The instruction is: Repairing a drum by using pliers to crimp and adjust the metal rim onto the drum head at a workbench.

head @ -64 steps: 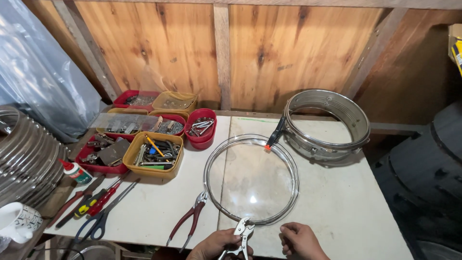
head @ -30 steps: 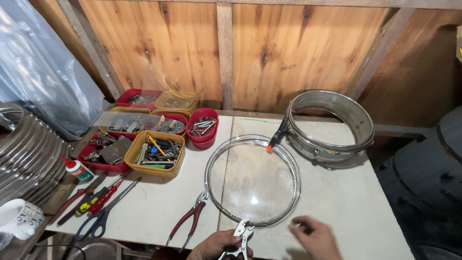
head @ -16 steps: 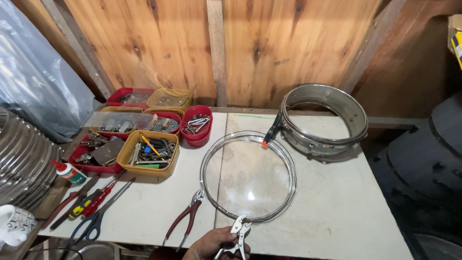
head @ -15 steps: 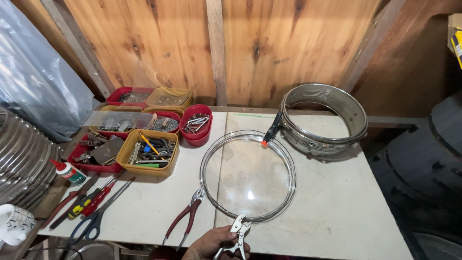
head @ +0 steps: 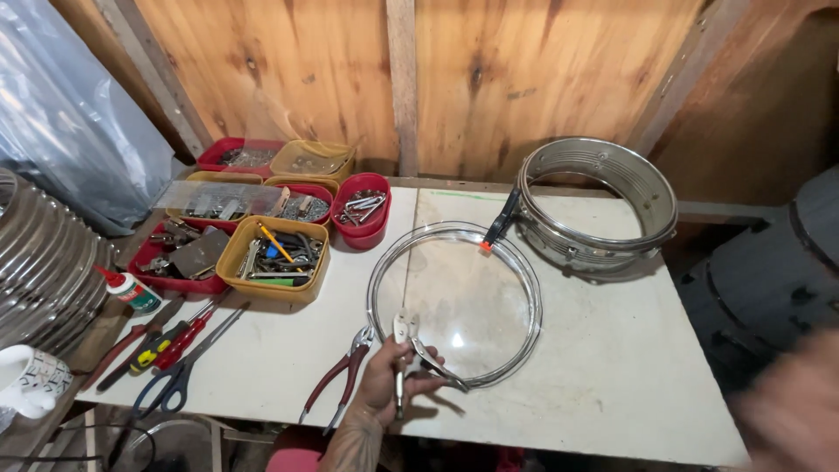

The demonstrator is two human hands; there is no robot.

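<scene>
Left hand (head: 384, 385) now lifts locking pliers (head: 411, 345); right hand (head: 800, 411) withdrawn rightward.

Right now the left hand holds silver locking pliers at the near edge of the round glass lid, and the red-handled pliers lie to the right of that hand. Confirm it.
Not quite. The left hand does hold the locking pliers at the glass lid, but the head view shows the red-handled pliers lying to the left of that hand, not the right.

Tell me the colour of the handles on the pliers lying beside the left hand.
Dark red. The pliers lie on the white table, seen in the head view.
</scene>
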